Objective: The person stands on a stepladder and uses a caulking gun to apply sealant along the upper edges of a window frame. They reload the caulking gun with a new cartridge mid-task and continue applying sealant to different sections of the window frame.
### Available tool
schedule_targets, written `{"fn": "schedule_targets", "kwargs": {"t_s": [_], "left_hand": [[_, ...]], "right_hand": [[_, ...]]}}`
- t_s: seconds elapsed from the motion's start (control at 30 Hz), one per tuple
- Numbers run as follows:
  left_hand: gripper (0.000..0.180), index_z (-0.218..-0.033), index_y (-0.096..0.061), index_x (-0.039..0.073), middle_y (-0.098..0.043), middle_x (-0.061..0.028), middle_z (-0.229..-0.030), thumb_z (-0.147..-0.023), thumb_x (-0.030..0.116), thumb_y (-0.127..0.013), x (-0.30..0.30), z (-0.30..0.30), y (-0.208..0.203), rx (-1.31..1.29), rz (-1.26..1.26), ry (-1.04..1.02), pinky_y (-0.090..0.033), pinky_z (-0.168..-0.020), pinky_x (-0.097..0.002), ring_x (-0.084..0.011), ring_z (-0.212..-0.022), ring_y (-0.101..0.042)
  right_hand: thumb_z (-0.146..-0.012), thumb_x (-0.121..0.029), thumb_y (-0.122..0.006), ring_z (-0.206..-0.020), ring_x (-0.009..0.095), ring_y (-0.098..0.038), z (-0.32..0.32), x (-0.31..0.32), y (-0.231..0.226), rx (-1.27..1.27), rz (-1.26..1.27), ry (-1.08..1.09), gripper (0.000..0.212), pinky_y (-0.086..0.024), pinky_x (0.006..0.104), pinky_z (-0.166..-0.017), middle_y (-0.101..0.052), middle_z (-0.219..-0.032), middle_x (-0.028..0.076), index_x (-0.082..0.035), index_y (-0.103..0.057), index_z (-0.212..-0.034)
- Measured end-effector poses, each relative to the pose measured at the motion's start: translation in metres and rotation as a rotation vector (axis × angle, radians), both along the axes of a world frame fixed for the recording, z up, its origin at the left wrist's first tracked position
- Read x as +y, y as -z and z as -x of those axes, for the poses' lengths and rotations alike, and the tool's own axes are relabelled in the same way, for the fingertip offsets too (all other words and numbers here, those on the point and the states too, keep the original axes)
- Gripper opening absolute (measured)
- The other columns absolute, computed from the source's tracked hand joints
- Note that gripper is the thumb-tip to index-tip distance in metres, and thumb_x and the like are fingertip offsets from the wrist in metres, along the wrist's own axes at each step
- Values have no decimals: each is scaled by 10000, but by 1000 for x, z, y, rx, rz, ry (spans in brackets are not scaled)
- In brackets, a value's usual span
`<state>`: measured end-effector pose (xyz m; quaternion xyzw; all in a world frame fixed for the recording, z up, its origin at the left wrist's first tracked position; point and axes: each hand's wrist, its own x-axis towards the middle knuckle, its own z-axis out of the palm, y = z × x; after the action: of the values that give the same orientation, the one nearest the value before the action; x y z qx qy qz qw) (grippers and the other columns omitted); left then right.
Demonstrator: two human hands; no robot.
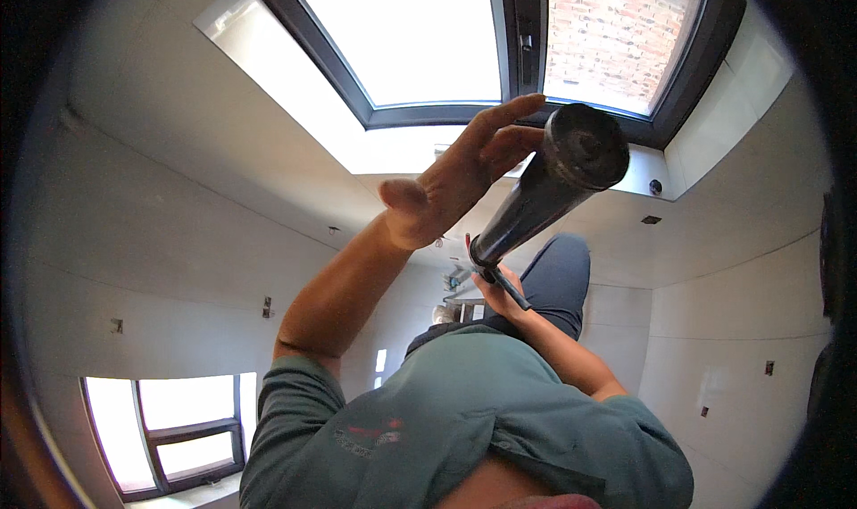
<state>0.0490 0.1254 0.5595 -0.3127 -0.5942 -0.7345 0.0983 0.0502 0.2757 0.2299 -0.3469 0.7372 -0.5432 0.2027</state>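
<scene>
Our right hand (500,295) clasps the handle (515,296); our left hand (451,180), spread beside the tube (536,196), should steady its near end.

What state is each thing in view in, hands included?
Black tool: slanted, wide end toward the camera.
Left hand: open, fingers at that end.
Right hand: closed at the tool's far end.
Large window: left pane glaring white; open or shut unclear.
Small window: glaring white; likewise unclear.
</scene>
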Motion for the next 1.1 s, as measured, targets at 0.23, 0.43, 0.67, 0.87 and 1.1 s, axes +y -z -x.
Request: {"fn": "schedule_targets", "kwargs": {"t_s": [0.23, 0.43, 0.67, 0.87, 1.1], "left_hand": [[1441, -1610, -249, 76, -468, -239, -1476, -574, 1057, -454, 2, -3, 9, 60, -59, 22, -309, -1210, -494, -346, -1405, -456], [880, -1450, -432, 2, -587, -201, -1184, -920, 691, -564, 24, -12, 34, 3, 59, -291, -502, -859, -352, -234, -1013, -606], [700, -1421, -488, 0, -640, -165, -981, -998, 550, -579, 37, -10, 52, 51, 237, -450, -517, -713, -341, -220, -787, -649], [599, -1599, -348, 150, -544, -169, -1490, -1076, 416, -463, -5, -23, 91, 21, 567, -465, -210, -1234, -590, -335, -1446, -445], [853, -1388, -528, -63, -612, -313, -1303, -969, 679, -553, -30, -59, 191, -858, 129, -990, -449, -1088, -396, -366, -1274, -586]], "right_hand": [[-923, -310, -730, -772, 354, -694, -3, -1, -1, 40, -8, 5, 315, -536, 424, -716, -696, -834, 207, -28, -667, -1049], [-920, -367, -726, -742, 353, -688, -4, -1, 2, -19, 17, -67, 345, -524, 442, -692, -687, -795, 198, -43, -666, -1020], [-923, -303, -719, -848, 395, -677, -3, 3, 1, 20, -31, -202, 302, -521, 449, -768, -692, -905, 203, -47, -646, -1066], [-953, -326, -707, -776, 180, -573, 1, 7, -26, -101, 27, -193, 300, -481, 410, -709, -655, -830, 47, -38, -657, -1020], [-955, -284, -741, -759, 155, -513, 33, 37, -76, -204, -111, -133, 239, -461, 348, -678, -532, -797, -13, -64, -648, -966]]}}
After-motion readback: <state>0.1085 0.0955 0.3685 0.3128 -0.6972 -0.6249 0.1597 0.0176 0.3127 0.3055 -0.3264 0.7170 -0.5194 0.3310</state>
